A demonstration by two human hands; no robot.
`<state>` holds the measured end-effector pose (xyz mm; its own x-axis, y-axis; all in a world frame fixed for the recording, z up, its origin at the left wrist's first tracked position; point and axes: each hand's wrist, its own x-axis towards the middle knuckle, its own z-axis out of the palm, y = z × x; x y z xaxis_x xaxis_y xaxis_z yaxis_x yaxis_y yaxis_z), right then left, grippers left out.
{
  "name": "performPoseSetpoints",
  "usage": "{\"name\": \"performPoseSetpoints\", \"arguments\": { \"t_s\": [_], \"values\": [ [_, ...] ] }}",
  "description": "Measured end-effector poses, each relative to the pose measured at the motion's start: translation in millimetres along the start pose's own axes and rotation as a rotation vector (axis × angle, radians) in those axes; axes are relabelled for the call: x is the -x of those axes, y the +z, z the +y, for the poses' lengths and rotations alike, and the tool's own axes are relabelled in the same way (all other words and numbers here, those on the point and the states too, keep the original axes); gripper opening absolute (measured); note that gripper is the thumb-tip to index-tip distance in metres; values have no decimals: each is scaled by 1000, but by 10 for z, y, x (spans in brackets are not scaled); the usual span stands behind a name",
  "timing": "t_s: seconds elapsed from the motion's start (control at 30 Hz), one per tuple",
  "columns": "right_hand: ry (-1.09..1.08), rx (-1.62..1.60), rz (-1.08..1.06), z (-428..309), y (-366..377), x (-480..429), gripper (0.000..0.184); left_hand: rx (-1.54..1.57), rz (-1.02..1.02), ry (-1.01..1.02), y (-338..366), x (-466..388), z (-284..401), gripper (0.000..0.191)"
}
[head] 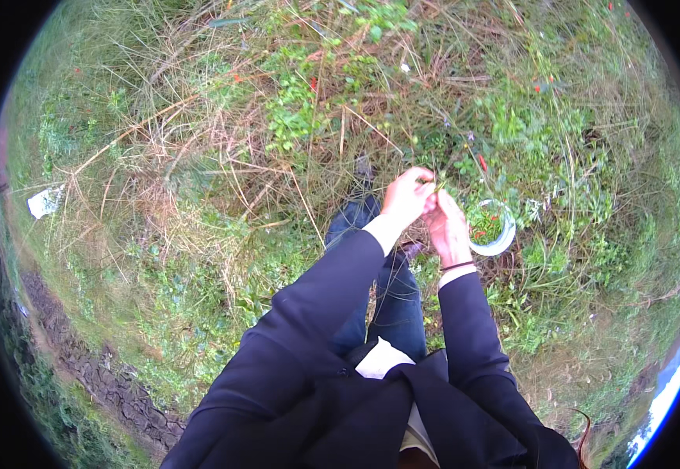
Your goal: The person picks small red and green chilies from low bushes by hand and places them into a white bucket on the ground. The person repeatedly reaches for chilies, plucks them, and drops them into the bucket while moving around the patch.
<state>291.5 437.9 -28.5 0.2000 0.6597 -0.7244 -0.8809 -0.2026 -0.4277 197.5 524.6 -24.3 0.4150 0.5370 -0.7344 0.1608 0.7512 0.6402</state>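
My left hand [405, 196] and my right hand [447, 227] meet in front of me, fingertips close together. Between them is a small green plant piece [440, 183], pinched at the fingertips; its exact kind is too small to make out. Just right of my right wrist is a round white bucket [507, 237]. Small green and red pods, which look like chili peppers [483, 225], show inside it. Past my fingers, a red pepper [482, 163] stands out among green leaves.
Tangled dry grass stalks [222, 146] and low green weeds [293, 111] surround my legs in jeans [397, 299]. A white scrap [45, 202] lies at the far left. Cracked dark soil [123, 393] runs along the lower left. More red spots [538, 88] dot the plants.
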Motion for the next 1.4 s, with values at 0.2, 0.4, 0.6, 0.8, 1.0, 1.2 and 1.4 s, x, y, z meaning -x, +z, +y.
{"name": "performPoseSetpoints", "arguments": {
  "t_s": [0.2, 0.4, 0.6, 0.8, 1.0, 1.2, 1.4],
  "values": [
    [-511, 1293, 94, 304, 1036, -181, 8, -50, 109, -161, -799, 434, 616, 20],
    [-646, 1633, 65, 180, 1789, -413, 14, -418, 180, 95, -1148, 587, 1451, 18],
    [-112, 1880, -155, -63, 1973, -246, 25, -8, -150, 211, -1492, 785, 2333, 16],
    [3, 381, 38, -275, 1924, 251, 28, -335, -158, 373, -880, 912, 2162, 22],
    [199, -489, -29, -345, 1531, 797, 47, -1335, -397, 863, -159, 1232, 1817, 43],
    [26, -429, 167, -484, 993, 1072, 33, -1208, -693, 786, 319, 1202, 1653, 47],
    [-418, 386, 724, -880, 369, 1211, 20, -897, -710, 746, 858, 1145, 1474, 29]
  ]
}}
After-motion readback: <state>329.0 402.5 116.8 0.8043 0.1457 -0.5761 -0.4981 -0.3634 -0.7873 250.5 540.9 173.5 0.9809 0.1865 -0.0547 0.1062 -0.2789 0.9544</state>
